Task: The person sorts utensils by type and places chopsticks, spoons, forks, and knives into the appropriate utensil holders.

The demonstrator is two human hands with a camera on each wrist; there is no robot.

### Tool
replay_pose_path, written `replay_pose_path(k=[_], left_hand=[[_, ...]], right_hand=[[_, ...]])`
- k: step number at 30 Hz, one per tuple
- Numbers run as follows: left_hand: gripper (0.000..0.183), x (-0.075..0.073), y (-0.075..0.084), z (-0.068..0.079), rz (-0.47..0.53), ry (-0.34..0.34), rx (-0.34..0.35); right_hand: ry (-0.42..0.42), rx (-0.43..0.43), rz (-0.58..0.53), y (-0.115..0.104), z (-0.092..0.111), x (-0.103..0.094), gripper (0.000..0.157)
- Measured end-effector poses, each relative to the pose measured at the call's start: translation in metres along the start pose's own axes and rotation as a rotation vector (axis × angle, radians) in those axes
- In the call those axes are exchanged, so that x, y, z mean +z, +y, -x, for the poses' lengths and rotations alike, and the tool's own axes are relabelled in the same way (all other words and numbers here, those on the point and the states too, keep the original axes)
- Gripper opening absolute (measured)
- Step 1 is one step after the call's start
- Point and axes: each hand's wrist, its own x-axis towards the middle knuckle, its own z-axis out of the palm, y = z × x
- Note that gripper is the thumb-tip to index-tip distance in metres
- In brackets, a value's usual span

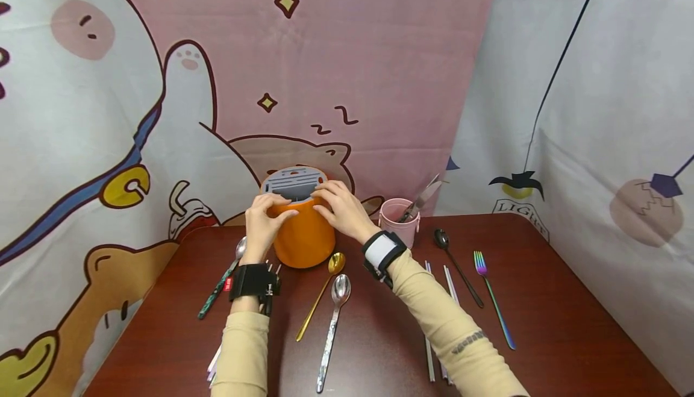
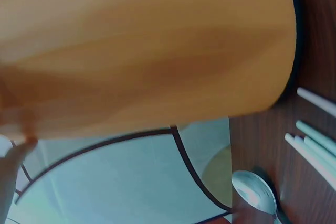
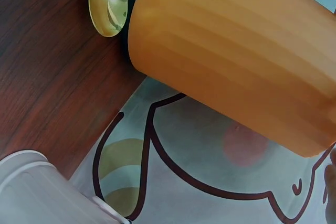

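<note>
My left hand (image 1: pixel 264 219) and right hand (image 1: pixel 346 207) pinch the orange holder (image 1: pixel 305 240); uneven pulling could tip it toward six o'clock.

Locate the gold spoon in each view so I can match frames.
Head: gold spoon on the table, lower half, just left of centre, bowl near the orange container's base.
Left wrist: not in this picture.
Right wrist: bowl only, top left, beside the container's base; handle out of frame.
Shared landmark: orange container, in all three views.
</note>
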Motion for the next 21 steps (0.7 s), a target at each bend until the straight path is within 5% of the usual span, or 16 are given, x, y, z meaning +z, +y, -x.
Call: replay_pose_path(k=[6,12,17,19,21], left_hand=[[0.026,-0.016,-0.012,-0.008,0.044,-0.099,-0.057],[0.027,-0.020,-0.013,-0.008,0.143,-0.134,-0.141],[0.027,-0.028,-0.017,-0.005,0.351,0.055,-0.312],[0.025,-0.034,-0.024,-0.002,0.297,0.151,-0.360],[0.023,-0.042,-0.035,0.005,0.141,0.184,-0.396]], right_hand=[[-0.003,-0.051,-0.026,-0.001,-0.001,0.006,0.026],[0.019,-0.145,0.082,0.005,0.002,0.014,0.027],[0.035,-0.186,0.126,0.007,0.000,0.016,0.027],[0.030,-0.185,0.129,0.007,0.000,0.015,0.026],[0.022,-0.179,0.137,0.007,0.000,0.014,0.027]])
